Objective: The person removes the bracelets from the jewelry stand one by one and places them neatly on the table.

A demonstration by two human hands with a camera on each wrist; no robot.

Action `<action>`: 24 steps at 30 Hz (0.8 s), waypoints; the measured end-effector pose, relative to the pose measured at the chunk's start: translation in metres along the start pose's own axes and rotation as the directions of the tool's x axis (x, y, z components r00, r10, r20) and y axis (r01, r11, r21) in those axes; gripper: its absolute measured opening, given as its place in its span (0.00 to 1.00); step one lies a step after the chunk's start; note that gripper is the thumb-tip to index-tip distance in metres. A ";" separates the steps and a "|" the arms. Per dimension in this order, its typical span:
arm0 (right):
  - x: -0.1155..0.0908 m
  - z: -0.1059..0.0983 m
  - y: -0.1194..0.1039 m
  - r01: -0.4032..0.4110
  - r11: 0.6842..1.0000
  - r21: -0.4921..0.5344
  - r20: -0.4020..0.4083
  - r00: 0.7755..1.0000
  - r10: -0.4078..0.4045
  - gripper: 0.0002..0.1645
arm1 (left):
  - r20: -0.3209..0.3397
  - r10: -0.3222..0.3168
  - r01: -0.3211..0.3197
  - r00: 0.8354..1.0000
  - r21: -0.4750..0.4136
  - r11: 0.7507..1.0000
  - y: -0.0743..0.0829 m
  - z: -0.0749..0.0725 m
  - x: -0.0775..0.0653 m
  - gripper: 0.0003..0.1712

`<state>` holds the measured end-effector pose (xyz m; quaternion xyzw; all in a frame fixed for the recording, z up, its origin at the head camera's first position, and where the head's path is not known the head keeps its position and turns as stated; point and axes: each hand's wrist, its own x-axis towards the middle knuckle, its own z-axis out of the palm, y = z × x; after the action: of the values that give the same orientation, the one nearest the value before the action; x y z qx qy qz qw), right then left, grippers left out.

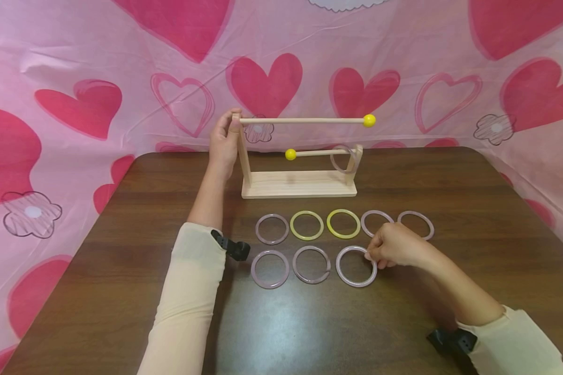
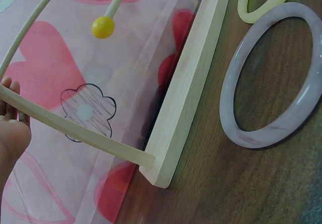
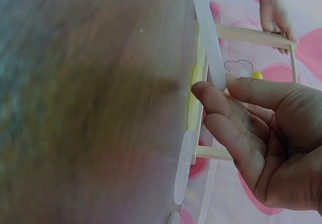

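Observation:
My left hand [image 1: 223, 146] holds the top of the tall left post [image 1: 244, 159] of a wooden stand [image 1: 300, 185], where the upper rod [image 1: 305, 121] joins it. Between thumb and fingertips, my right hand [image 1: 401, 245] pinches the right edge of a pale lavender bangle [image 1: 356, 284]. In the right wrist view that bangle [image 3: 212, 40] is slanted, caught at one end. Another pale bangle [image 1: 332, 160] hangs on the stand's short lower rod [image 1: 314, 153], close to the right post. Yellow balls [image 1: 369, 121] cap the free rod ends.
Beside the pinched bangle lie two lavender bangles, a near-left one [image 1: 270, 286] and a middle one [image 1: 311, 282]. Behind them runs a row with two yellow bangles [image 1: 307, 238] and several lavender ones [image 1: 272, 242]. A heart-patterned cloth [image 1: 169, 31] hangs beyond the brown table [image 1: 122, 260].

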<state>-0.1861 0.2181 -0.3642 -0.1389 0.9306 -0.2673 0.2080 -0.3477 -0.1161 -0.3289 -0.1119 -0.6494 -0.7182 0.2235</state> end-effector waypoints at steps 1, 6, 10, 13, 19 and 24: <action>0.000 0.000 0.000 -0.004 1.000 -0.001 -0.001 1.000 0.004 0.05 | -0.001 -0.001 0.001 1.000 0.001 1.000 0.000 0.000 0.000 0.17; 0.001 0.002 0.001 -0.013 1.000 -0.006 -0.007 1.000 0.013 0.04 | 0.000 -0.007 0.007 1.000 -0.001 1.000 0.001 0.000 0.000 0.17; 0.001 0.002 0.001 -0.011 0.999 -0.034 -0.021 1.000 0.011 0.04 | 0.002 -0.015 0.015 1.000 -0.018 1.000 0.003 0.000 -0.001 0.18; 0.001 0.002 0.001 -0.012 0.998 -0.062 -0.032 0.999 0.010 0.05 | 0.001 -0.020 0.020 1.000 -0.025 0.999 0.004 0.000 -0.002 0.18; 0.002 0.002 0.001 -0.019 0.996 -0.089 -0.032 0.999 0.016 0.08 | 0.002 -0.021 0.021 1.000 -0.041 0.999 0.002 0.000 -0.001 0.16; 0.002 0.001 0.002 -0.015 0.992 -0.127 -0.047 0.999 0.010 0.12 | 0.002 -0.013 0.013 1.000 -0.037 0.999 0.001 0.000 0.000 0.17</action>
<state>-0.1876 0.2188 -0.3665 -0.1398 0.9512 -0.2091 0.1790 -0.3469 -0.1160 -0.3278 -0.1122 -0.6368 -0.7316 0.2162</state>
